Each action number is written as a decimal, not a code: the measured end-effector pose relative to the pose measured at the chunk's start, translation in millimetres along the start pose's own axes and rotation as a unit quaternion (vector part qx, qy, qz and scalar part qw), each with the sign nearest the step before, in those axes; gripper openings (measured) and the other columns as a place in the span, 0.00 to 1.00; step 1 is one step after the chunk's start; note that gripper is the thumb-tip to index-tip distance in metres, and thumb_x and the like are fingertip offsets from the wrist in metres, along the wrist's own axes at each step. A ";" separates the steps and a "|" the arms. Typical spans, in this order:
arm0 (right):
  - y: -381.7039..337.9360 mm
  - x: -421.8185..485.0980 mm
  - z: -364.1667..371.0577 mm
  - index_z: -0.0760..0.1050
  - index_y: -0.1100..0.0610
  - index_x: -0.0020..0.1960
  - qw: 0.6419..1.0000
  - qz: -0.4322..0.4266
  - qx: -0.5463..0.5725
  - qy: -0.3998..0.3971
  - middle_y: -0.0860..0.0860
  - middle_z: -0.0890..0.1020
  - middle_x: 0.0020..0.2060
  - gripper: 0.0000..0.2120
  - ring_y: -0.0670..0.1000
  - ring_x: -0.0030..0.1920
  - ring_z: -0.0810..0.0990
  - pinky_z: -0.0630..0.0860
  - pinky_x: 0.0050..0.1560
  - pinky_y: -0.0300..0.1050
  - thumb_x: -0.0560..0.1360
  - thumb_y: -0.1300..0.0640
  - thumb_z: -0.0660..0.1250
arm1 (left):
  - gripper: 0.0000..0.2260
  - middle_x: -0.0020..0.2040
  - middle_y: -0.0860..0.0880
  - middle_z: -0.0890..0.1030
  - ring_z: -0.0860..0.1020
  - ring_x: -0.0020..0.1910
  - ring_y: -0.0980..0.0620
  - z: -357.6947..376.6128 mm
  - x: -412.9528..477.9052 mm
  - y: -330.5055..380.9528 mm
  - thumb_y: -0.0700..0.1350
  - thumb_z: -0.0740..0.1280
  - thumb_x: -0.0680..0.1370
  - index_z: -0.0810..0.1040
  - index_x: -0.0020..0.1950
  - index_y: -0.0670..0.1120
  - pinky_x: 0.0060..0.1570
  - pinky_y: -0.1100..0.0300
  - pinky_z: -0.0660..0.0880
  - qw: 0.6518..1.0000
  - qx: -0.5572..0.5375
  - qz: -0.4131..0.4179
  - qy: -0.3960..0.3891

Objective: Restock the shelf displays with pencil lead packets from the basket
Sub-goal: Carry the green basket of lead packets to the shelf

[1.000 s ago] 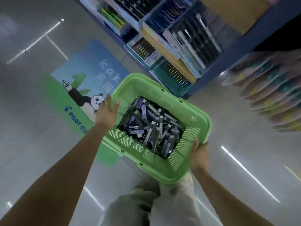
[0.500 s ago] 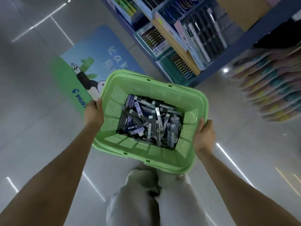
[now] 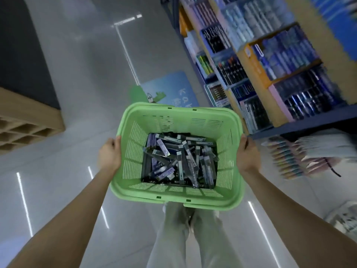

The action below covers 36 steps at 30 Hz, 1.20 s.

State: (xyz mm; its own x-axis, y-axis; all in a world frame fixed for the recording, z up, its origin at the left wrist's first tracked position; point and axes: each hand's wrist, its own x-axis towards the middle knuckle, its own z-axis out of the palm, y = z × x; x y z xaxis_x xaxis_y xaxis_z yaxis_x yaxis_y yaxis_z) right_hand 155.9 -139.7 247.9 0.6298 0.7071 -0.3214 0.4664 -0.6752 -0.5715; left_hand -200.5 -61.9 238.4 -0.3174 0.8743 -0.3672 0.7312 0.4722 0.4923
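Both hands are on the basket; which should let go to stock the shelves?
Right, probably: the right hand grips the basket rim on the side next to the shelves, while the left hand holds the rim away from them.

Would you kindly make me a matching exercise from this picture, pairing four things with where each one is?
Things
1. left hand
2. pencil lead packets
3. shelf displays
4. floor sticker

Places
A. on the floor beyond the green basket
B. to the right of the aisle
C. gripping the green basket's left rim
D. heaped in the bottom of the green basket

Pairs: 1-C, 2-D, 3-B, 4-A
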 end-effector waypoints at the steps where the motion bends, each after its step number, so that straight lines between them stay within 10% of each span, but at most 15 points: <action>1: -21.6 -1.8 -7.4 0.72 0.65 0.52 1.000 -0.014 -0.002 -0.007 0.65 0.77 0.45 0.20 0.64 0.47 0.77 0.65 0.41 0.49 0.83 0.50 0.50 | 0.18 0.39 0.40 0.73 0.71 0.40 0.43 -21.3 -2.0 4.1 0.50 0.53 0.83 0.69 0.42 0.38 0.41 0.53 0.64 1.000 -0.006 -0.009 0.006; 14: -266.8 34.9 -47.9 0.62 0.55 0.33 0.991 -0.131 0.018 -0.032 0.50 0.66 0.27 0.22 0.50 0.28 0.64 0.55 0.28 0.45 0.82 0.44 0.52 | 0.21 0.29 0.46 0.65 0.64 0.33 0.47 -202.0 45.8 68.4 0.50 0.55 0.83 0.59 0.31 0.45 0.31 0.52 0.56 0.989 -0.105 -0.033 0.095; 36: -622.9 277.7 56.5 0.71 0.60 0.40 0.974 -0.209 -0.018 -0.086 0.52 0.72 0.30 0.22 0.52 0.30 0.68 0.61 0.31 0.45 0.81 0.43 0.53 | 0.22 0.28 0.48 0.65 0.63 0.28 0.50 -303.7 368.0 208.9 0.53 0.55 0.83 0.59 0.31 0.45 0.31 0.53 0.57 0.969 -0.167 -0.103 0.151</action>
State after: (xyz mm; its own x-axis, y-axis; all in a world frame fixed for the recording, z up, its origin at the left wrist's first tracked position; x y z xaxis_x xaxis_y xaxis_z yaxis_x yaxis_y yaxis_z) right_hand 5.2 489.1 471.9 0.2676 0.9448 -0.1893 0.6833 -0.3246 -0.6540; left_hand -348.0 392.6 445.7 -0.6350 0.7267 -0.2621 0.4128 0.6059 0.6800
